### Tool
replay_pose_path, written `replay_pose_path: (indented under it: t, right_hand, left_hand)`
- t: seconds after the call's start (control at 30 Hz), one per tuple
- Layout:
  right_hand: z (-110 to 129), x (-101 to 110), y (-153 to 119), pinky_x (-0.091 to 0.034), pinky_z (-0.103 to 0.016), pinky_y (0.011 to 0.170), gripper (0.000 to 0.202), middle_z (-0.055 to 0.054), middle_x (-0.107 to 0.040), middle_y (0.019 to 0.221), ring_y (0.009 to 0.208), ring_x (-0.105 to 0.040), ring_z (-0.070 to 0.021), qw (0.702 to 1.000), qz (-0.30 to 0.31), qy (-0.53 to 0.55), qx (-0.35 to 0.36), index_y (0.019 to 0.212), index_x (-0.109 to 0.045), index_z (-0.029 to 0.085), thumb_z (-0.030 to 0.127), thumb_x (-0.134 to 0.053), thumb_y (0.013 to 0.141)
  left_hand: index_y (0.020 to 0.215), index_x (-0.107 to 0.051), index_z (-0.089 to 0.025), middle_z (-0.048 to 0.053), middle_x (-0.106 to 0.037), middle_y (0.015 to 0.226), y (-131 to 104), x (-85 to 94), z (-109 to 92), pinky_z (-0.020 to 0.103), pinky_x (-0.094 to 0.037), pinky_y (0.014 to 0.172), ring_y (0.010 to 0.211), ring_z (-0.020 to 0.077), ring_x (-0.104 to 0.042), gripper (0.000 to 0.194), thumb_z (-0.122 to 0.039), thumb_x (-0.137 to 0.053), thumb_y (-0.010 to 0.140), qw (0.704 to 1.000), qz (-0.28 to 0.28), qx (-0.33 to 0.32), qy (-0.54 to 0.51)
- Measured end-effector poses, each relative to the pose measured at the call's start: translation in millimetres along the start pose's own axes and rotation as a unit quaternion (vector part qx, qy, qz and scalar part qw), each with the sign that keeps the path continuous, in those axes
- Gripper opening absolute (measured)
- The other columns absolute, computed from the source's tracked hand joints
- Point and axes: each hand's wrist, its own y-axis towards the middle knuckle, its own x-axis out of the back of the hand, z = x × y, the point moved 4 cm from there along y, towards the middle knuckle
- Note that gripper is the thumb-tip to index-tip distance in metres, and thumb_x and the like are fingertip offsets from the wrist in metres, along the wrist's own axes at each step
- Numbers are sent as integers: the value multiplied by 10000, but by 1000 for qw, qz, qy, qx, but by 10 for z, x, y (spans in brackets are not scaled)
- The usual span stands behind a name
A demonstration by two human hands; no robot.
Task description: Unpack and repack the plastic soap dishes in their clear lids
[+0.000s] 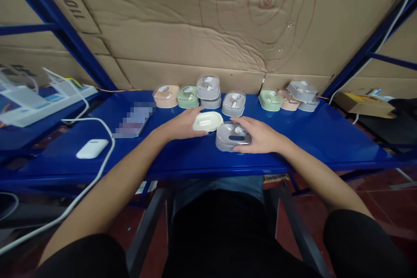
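Taking the blue counter (182,154) as landmark: over its middle, the right hand (262,136), half-curled, grips a translucent grey cover (224,139); beside it, the left hand (184,125), thumb and fingers parted around its end, holds a cream tray (207,122).

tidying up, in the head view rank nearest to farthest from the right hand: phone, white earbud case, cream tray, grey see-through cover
1. Grey see-through cover, in the right hand
2. Cream tray, in the left hand
3. Phone, left side
4. White earbud case, farther left
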Motion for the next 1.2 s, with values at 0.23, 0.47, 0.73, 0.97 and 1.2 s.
replay_pose_path:
  t: [0.23, 0.47, 0.73, 0.97, 1.2]
  right_hand:
    - [-145, 23, -41, -651, -719, 1166, 1239, -227, -681, 1675, 1465, -725, -520, 1000, 21, 10, -18, 1818, -498, 279, 778, -1002, 803]
    - [-360, 325, -64, -616, -712, 1218, 1110, -202, -707, 1649, 1435, -740, -485, 998, -28, 52, -27, 1727, -596, 266, 764, -985, 815]
    - [-201, 247, 32, -584, -701, 1261, 1117, -225, -669, 1686, 1479, -705, -487, 996, -67, 52, 10, 1743, -570, 245, 740, -973, 827]
    - [-161, 49, 65, -648, -684, 1176, 1137, -198, -695, 1616, 1431, -731, -473, 997, -50, 50, 21, 1802, -542, 283, 767, -956, 859]
    - [-199, -66, 114, -588, -722, 1282, 1139, -186, -650, 1651, 1529, -669, -487, 996, -47, 58, 50, 1833, -518, 332, 794, -948, 885]
  left_hand:
    - [1790, -484, -239, 228, -684, 1694, -11, -10, -38, 676, -529, 1309, 1598, 513, -633, 1173, -679, -941, 803, 999, -15, -20, -32]
    - [1805, -425, -203, 245, -684, 1678, 3, -45, -118, 657, -528, 1303, 1564, 508, -658, 1260, -682, -954, 766, 998, 2, -14, -63]
    - [1906, -177, -290, 250, -529, 1840, 21, -409, -592, 696, -524, 1324, 1674, 520, -568, 1503, -697, -1029, 737, 975, 51, -94, -193]
    - [1878, -214, -237, 290, -439, 1876, 44, -479, -607, 754, -415, 1392, 1719, 565, -470, 1525, -679, -1069, 694, 961, 10, -123, -248]
    - [1848, -282, -199, 305, -534, 1798, 55, -431, -539, 760, -504, 1315, 1655, 595, -542, 1505, -677, -1077, 664, 970, 26, -81, -229]
